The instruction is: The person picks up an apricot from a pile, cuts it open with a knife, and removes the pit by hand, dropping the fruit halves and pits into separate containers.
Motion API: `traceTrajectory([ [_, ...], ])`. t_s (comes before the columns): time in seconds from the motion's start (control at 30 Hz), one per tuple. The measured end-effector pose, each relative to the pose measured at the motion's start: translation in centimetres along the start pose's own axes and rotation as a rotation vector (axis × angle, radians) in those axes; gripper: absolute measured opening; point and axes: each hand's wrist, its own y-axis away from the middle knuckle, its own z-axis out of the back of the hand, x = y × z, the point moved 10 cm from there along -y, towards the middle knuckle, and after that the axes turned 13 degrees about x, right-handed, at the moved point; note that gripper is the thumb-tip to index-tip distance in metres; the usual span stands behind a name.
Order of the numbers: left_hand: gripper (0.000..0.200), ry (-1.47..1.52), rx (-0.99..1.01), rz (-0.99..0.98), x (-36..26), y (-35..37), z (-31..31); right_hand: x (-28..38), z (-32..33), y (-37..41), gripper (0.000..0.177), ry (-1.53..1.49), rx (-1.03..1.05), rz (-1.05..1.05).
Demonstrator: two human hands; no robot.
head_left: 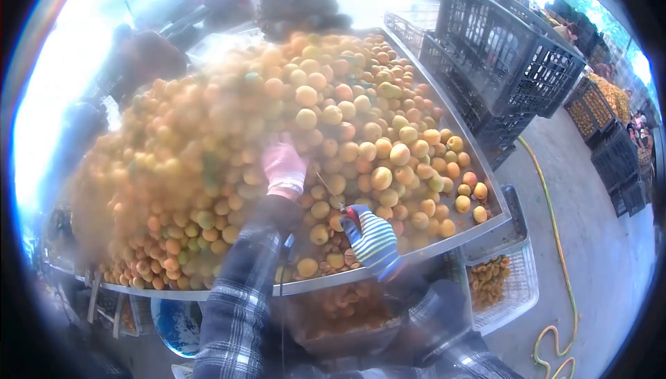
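Observation:
A broad heap of apricots (381, 178) covers the metal-edged table (479, 232) before me. My left hand (283, 165), in a pink glove, reaches into the middle of the heap; haze blurs its fingers, and I cannot tell whether they grip a fruit. Lower and to the right, my right hand (377, 243) wears a striped blue, white and yellow-green glove. Its fingers are closed round a red-handled knife (351, 216), whose thin blade points up and left over the apricots. Some brownish, opened-looking fruit lies near the table's front edge by this hand.
Black plastic crates (485, 46) stand stacked beyond the right table edge. A white crate (517, 289) with fruit pieces sits below it. Along the floor runs a yellow hose (553, 219). Across the table is another person (297, 1); a blue basin (177, 327) is below the front edge.

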Motion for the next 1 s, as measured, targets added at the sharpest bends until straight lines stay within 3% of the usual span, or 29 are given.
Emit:
traceTrajectory([
  [0.13,0.051,0.157,-0.003,-0.082,0.3,0.1,0.1,-0.2,0.0,-0.1,0.028,-0.008,0.026,-0.014],
  [0.2,0.048,0.155,-0.012,-0.103,1.3,1.1,-0.2,-1.8,-0.5,0.0,0.03,-0.224,0.06,-0.133],
  [0.27,0.046,1.096,0.127,-0.031,4.7,2.4,-3.3,-3.2,-1.5,-0.2,0.029,-0.287,0.077,-0.139],
  [0.3,0.043,1.413,0.335,0.098,3.7,4.9,-2.4,-3.7,-2.0,-0.3,0.028,-0.358,0.086,-0.145],
  [0.33,0.038,1.711,0.385,0.154,3.5,6.9,-2.4,-4.0,-2.6,-0.2,0.026,-0.431,0.099,-0.151],
  [0.4,0.038,2.053,0.497,0.252,3.0,10.7,-2.7,-2.9,-3.2,0.3,0.024,-0.621,0.173,-0.217],
  [0.47,0.042,2.11,0.493,0.11,3.6,13.6,-3.7,-1.7,-4.2,0.4,0.025,-0.735,0.195,-0.137],
  [0.5,0.044,2.423,0.535,0.243,2.5,15.3,-3.7,-1.5,-5.0,0.4,0.026,-0.723,0.208,-0.085],
  [0.6,0.039,2.473,0.504,0.338,1.7,18.2,-4.1,0.6,-5.3,0.7,0.025,-0.423,0.224,0.003],
  [0.8,0.044,2.281,0.537,0.211,-0.6,19.3,-1.7,3.9,-4.3,1.6,0.027,-0.244,0.162,0.134],
  [0.87,0.047,2.265,0.567,0.132,-1.1,19.3,-1.2,3.0,-5.6,1.3,0.028,-0.274,0.245,0.074],
  [1.0,0.046,2.207,0.551,0.11,-0.6,19.3,-2.1,2.2,-6.2,1.5,0.034,-0.026,0.257,0.038],
])
